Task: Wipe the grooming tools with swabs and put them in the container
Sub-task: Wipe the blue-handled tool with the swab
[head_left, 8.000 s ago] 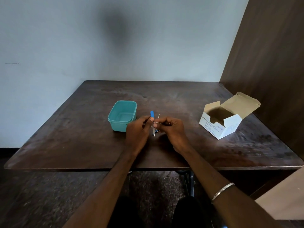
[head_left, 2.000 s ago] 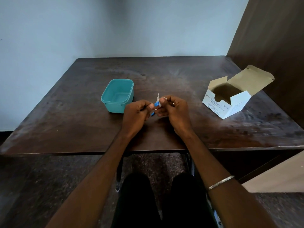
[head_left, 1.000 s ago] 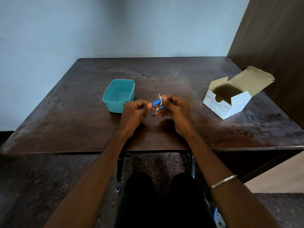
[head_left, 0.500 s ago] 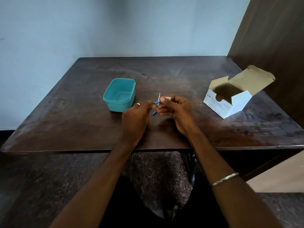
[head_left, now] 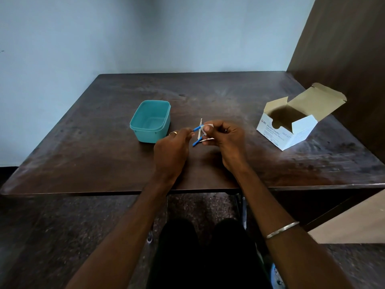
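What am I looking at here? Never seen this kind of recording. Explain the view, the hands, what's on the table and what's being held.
There is no machine: a person wears one camera on the head, and it looks forward and down at their own two bare hands.

The left hand pinches one end of a small blue grooming tool. The right hand holds a white swab round the tool, apparently wiping it. A second blue piece shows just below; whether it belongs to the same tool is unclear.

On the dark wooden table stand a teal container, left of the hands and empty as far as can be seen, and an open alcohol swab box on the right.
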